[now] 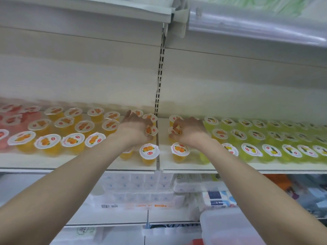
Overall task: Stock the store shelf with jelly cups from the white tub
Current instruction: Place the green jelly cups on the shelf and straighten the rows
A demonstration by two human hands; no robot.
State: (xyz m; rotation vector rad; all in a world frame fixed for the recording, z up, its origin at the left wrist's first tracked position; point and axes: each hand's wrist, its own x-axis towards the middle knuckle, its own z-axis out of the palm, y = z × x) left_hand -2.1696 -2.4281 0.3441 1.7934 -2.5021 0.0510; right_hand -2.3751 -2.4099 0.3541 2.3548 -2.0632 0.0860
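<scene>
Both your arms reach up to the shelf point(79, 160), your hands meeting near the seam where its two boards join. Your left hand point(136, 128) sits just left of that seam, fingers curled round an orange cup point(151, 130) in the middle row. Your right hand point(190, 132) is just right of the seam, fingers curled and pinching another orange cup point(175, 131), also in the middle row. Two more orange cups stand at the front edge, one point(149, 152) below your left hand and one point(180, 150) below your right. Orange cups fill the shelf leftward from your left hand, with red cups point(10, 119) at the far left end. Green cups point(270, 151) run in rows from your right hand to the right end. The tub point(228, 227) shows at the bottom of the view, below your right forearm, well under the shelf; what it holds you cannot tell. Wrapped paper packs point(141, 190) sit on the lower shelf.
</scene>
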